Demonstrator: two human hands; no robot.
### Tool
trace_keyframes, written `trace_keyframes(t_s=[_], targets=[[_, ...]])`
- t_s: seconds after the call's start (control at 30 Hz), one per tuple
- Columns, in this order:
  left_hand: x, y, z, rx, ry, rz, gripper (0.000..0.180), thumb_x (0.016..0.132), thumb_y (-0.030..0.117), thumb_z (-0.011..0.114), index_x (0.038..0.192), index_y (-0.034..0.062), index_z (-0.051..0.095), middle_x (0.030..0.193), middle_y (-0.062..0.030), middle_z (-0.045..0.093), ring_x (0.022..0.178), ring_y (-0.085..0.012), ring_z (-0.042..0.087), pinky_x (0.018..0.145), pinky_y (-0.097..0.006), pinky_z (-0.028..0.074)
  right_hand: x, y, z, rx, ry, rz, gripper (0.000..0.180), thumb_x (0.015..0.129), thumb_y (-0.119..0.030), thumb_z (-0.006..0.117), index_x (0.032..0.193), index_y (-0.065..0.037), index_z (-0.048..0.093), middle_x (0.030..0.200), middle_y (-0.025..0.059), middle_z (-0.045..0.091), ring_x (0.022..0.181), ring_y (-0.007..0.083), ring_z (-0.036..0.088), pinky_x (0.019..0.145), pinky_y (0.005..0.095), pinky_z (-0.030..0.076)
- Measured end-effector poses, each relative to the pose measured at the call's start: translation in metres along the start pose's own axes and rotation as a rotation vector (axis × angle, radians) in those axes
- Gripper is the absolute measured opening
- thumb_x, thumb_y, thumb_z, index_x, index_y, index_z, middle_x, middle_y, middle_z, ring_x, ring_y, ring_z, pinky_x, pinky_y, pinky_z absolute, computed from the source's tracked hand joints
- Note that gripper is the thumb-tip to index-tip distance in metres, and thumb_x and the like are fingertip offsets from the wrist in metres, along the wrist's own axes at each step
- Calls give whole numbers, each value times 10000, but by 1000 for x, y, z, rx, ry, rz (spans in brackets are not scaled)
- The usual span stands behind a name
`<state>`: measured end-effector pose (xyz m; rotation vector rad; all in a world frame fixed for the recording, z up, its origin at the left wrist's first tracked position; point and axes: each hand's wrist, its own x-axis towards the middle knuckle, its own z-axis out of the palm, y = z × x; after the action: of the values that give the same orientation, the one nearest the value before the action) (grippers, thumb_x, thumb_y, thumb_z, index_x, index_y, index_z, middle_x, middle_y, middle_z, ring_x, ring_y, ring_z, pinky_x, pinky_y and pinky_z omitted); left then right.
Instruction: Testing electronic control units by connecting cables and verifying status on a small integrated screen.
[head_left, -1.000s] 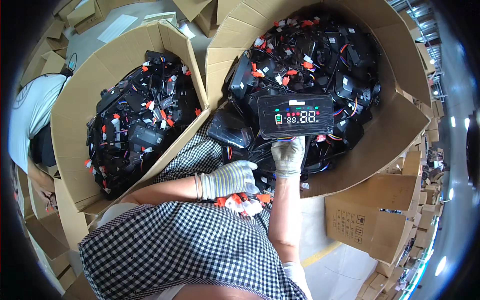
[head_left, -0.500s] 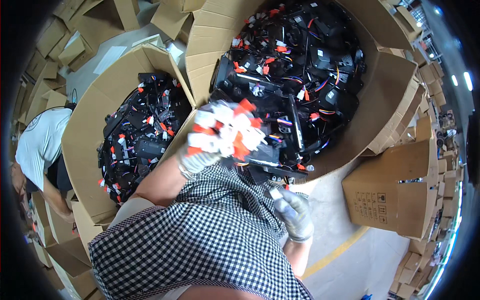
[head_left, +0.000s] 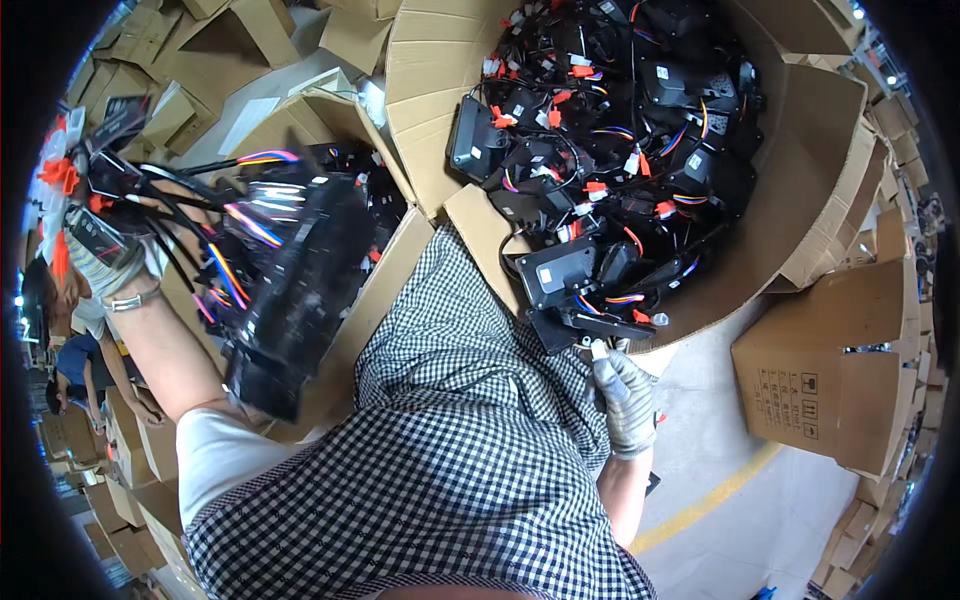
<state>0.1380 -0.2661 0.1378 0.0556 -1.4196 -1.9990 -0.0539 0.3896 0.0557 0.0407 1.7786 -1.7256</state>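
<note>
While the left hand grips a dangling wire harness at frame left, its cables could snag the carton flap; the right hand pinches a white connector.

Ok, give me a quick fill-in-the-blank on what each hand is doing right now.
1. The left hand holds a black display unit up by its ____.
2. The right hand wears a ____ and rests at the near edge of the right cardboard box.
3. The lifted unit hangs over the ____ cardboard box.

Missing words: wires; glove; left
</note>
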Motion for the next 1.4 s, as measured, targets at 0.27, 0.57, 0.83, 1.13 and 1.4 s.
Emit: trace_keyframes(t_s=[0.27,0.57,0.83,1.13,1.4], targets=[[-17,-86,20,-407,-53,-299,182,819,114,593,996,74,582,1037,-66,584,906,-191,582,778,-311,496,33,-3,14,-60,-85,28,255,915,-275,567,836,-42,633,614,-31,564,504,29,431,480,179,331],[-24,-155,227,1440,-680,-119,637,698,89,625,1306,56,436,1234,-172,503,1169,-319,462,1014,-389,361,51,0,10,-10,-48,59,233,898,-252,595,912,-25,645,647,-13,583,521,39,468,491,181,363],[50,-363,390,682,-560,-712,448,870,279,609,1210,6,506,1135,-125,568,987,-187,554,826,-315,458,66,-6,25,-75,-17,47,269,902,-288,587,950,-31,653,626,-25,580,498,26,434,478,184,345],[-6,-297,388,157,-293,-465,436,959,380,450,1150,0,548,731,-15,563,697,-91,530,694,-263,443,51,-10,18,-3,60,40,302,893,-353,592,814,-62,613,636,-21,572,527,37,456,495,186,344],[-112,-233,344,28,-109,-868,312,933,185,498,1180,0,542,895,-37,613,638,-19,507,548,-139,424,39,-13,38,66,-10,-79,276,902,-286,584,979,-24,629,779,24,628,630,66,532,576,198,415]])
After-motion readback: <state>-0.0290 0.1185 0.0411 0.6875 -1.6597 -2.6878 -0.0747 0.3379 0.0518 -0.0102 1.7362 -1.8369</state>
